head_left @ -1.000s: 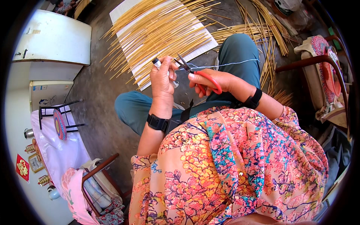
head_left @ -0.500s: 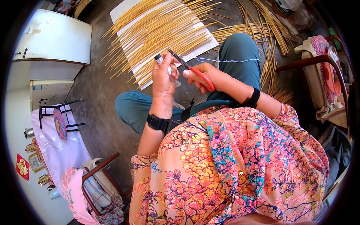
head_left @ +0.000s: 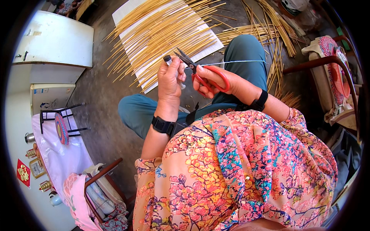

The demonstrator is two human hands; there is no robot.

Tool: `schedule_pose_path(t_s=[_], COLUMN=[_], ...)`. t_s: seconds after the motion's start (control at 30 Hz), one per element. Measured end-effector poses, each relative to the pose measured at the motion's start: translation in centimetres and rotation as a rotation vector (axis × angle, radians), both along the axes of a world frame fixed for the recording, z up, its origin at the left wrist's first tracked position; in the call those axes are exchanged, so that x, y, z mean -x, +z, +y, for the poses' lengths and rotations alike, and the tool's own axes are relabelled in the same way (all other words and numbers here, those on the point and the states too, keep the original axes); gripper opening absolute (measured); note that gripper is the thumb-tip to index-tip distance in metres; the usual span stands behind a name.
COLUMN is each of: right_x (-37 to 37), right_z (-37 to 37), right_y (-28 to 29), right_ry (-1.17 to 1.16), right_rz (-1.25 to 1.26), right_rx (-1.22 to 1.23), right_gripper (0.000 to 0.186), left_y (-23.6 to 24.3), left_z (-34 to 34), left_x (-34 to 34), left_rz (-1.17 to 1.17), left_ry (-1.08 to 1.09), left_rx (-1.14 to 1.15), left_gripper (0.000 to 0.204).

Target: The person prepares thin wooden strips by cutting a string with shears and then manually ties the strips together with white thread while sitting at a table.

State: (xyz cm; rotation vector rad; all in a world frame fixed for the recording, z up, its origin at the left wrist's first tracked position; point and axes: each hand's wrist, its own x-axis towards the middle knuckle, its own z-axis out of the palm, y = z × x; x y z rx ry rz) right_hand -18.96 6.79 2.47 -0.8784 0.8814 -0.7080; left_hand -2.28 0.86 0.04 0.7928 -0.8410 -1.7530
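My left hand point(head_left: 172, 79) grips a white tube with a black end point(head_left: 167, 59), held upright, with pale string at its fingers. My right hand point(head_left: 210, 84) holds red-handled scissors point(head_left: 222, 79); their dark blades point(head_left: 185, 57) point up-left beside my left fingers, slightly parted. A thin white-blue string point(head_left: 243, 61) stretches from between my hands across my raised right knee point(head_left: 246, 50). Whether the blades touch the string I cannot tell.
Straw-coloured sticks point(head_left: 162, 27) lie on a white board point(head_left: 208, 52) ahead, with loose bundles point(head_left: 285, 30) to the right. A cushioned chair point(head_left: 318, 77) stands right. A white cabinet point(head_left: 69, 38), an upturned black stool point(head_left: 50, 111) and a cloth-draped chair point(head_left: 88, 192) are left.
The tube in my left hand has shifted slightly right. The scissors have tilted, showing both handle loops again after appearing more edge-on half a second ago.
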Motion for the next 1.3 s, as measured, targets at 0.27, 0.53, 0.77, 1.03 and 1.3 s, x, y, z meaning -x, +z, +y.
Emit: schedule_pose_path(t_s=[0.27,0.53,0.77,1.03,1.3], right_x=[0.3,8.7,25.4,43.2,51.9], right_z=[-0.5,0.7,11.5,27.2,29.1], right_y=[-1.2,2.9,2.8,2.0,1.8], right_ry=[-0.040,-0.238,-0.518,-0.971,-0.900], right_rz=[-0.320,0.029,1.241,2.184,2.354], right_rx=[-0.089,0.051,0.034,-0.417,-0.525], right_gripper=[0.063,0.052,0.041,0.037,0.024], left_y=[1.6,-3.5,-3.1,-3.8,-2.5], left_z=[-0.3,-1.6,-4.3,-5.6,-5.3], left_x=[1.2,0.0,-1.4,-3.2,-2.1], left_rz=[-0.080,-0.380,-0.841,-0.780,-0.779], left_ry=[0.041,-0.059,-0.056,0.143,0.144], left_rx=[0.046,-0.133,0.003,-0.123,-0.152], left_gripper=[0.008,0.013,0.046,0.027,0.021])
